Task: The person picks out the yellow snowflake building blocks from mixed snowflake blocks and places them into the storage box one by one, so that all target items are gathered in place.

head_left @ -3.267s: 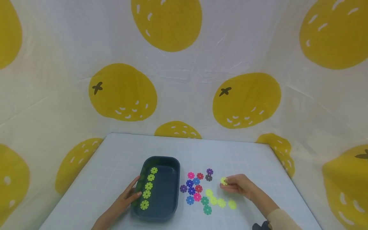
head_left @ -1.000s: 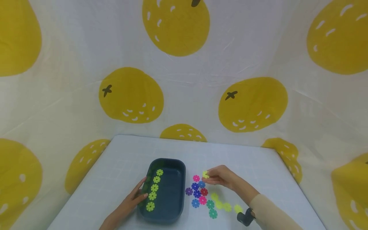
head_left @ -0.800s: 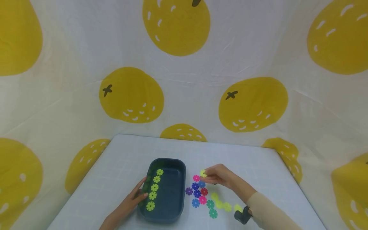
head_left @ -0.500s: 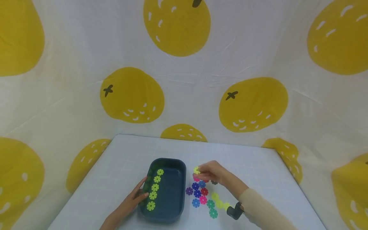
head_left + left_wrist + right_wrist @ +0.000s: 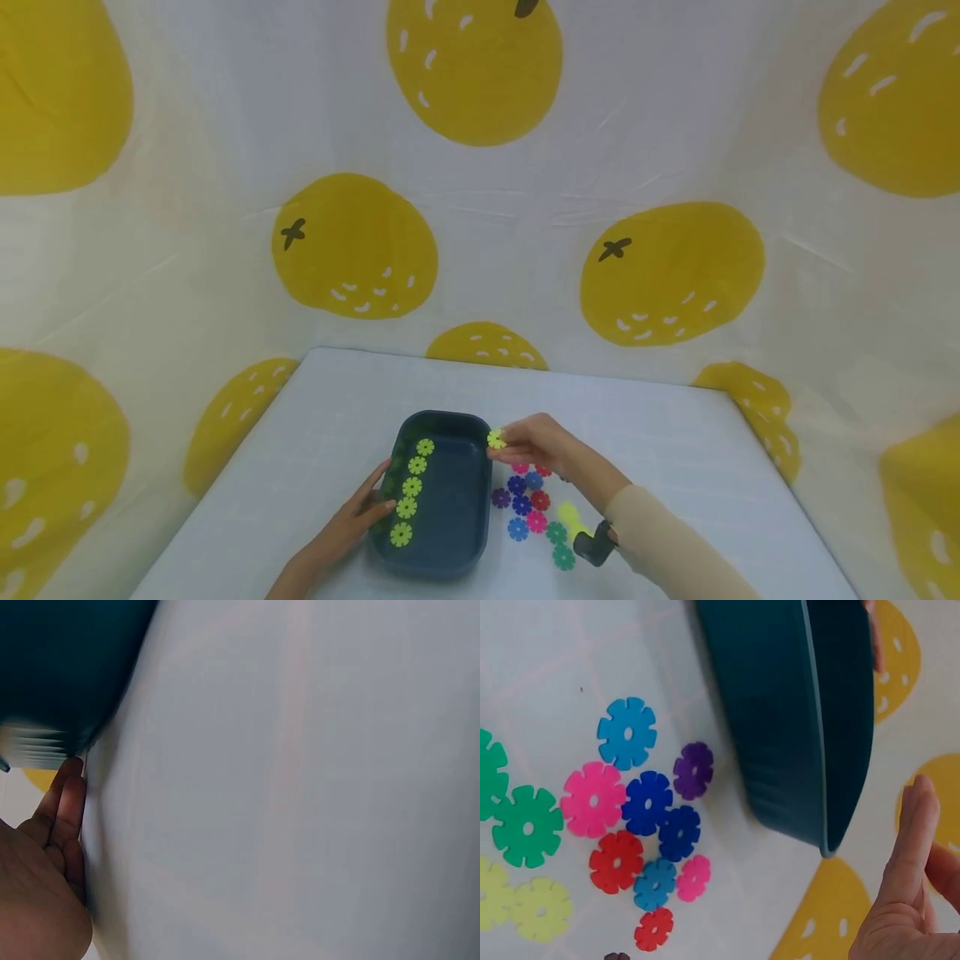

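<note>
A dark teal tray (image 5: 453, 517) stands on the table, a row of several yellow snowflake discs (image 5: 412, 487) along its left side. My left hand (image 5: 347, 523) holds that side, thumb over the rim and fingers along the outer wall; in the left wrist view the left fingers (image 5: 71, 796) lie against the tray's underside. At the tray's far right corner my right hand (image 5: 536, 439) pinches a yellow snowflake disc (image 5: 496, 439) between thumb and fingertips, level with the rim. In the right wrist view the right hand (image 5: 907, 877) is beyond the tray's end, and its disc is hidden.
Right of the tray lie loose snowflake discs in pink, red, purple, green and blue, such as a light blue disc (image 5: 627, 733) and a green disc (image 5: 528, 826). Yellow discs (image 5: 567, 512) lie partly behind the right wrist's dark camera (image 5: 594, 544). A fruit-print curtain (image 5: 495, 250) encloses the table.
My right hand has carried the yellow disc leftward, from beyond the loose discs to the tray's right rim. The left hand stays on the tray, and the view has shifted slightly.
</note>
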### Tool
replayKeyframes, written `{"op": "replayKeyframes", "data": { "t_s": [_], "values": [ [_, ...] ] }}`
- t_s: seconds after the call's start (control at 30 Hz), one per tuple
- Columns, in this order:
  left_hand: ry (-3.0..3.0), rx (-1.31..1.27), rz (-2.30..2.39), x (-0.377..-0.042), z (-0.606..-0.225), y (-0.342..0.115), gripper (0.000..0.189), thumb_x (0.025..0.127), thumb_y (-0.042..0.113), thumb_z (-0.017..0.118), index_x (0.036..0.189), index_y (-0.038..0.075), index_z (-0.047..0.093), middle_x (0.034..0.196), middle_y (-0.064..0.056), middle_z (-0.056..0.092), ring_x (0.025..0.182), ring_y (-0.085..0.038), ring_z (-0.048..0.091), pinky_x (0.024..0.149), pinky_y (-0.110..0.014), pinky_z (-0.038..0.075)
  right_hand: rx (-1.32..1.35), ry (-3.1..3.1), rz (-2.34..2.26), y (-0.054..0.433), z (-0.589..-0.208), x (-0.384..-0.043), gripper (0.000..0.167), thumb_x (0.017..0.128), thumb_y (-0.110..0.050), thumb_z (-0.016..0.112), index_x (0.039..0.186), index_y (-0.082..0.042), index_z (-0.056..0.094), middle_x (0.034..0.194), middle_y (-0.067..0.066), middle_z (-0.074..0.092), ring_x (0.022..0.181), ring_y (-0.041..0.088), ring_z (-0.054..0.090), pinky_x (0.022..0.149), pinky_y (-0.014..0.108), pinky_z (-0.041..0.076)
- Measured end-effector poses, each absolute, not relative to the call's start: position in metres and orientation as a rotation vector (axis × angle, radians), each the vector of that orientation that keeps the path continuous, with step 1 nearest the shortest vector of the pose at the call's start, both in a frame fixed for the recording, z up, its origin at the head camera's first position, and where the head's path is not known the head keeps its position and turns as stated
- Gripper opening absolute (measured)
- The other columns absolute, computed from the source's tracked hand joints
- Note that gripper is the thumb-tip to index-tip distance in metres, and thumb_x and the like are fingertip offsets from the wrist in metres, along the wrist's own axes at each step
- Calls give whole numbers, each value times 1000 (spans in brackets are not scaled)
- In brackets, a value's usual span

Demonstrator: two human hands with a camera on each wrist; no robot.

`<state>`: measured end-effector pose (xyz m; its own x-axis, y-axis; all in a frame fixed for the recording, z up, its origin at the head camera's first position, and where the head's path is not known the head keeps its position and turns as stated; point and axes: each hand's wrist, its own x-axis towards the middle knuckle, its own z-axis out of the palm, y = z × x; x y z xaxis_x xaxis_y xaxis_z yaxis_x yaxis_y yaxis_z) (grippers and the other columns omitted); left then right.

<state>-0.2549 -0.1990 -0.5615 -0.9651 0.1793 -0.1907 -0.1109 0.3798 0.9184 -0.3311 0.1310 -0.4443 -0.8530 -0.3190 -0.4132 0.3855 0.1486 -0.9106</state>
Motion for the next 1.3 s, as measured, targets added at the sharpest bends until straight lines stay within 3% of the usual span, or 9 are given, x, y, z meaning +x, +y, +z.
{"op": "replayKeyframes", "data": {
  "t_s": [0.3,0.57,1.07,1.3],
  "values": [
    [2373,68,1644,-255,-563,-200,75,97,41,61,159,32,20,166,-16,12,147,-52,13,111,-74,20,50,1880,-1760,112,-440,-334,27,97,-13,63,115,7,64,101,18,75,92,26,75,76,25,59],
    [2384,43,1620,-255,-564,-199,75,97,44,60,159,33,19,165,-19,15,145,-53,21,109,-74,25,46,1865,-1781,89,-441,-338,23,97,-11,63,111,8,64,96,19,75,88,26,75,72,26,60],
    [2397,34,1606,-255,-563,-200,76,97,45,60,159,32,19,162,-22,22,142,-52,30,109,-73,27,204,1826,-1842,54,-444,-355,25,96,-3,60,116,11,59,96,24,74,86,30,75,72,30,61],
    [2379,18,1616,-254,-563,-201,75,96,46,61,158,36,21,162,-22,24,142,-51,30,108,-73,28,245,1824,-1852,44,-452,-362,24,96,-3,61,116,9,59,91,22,74,82,27,76,69,27,60]
  ]
}}
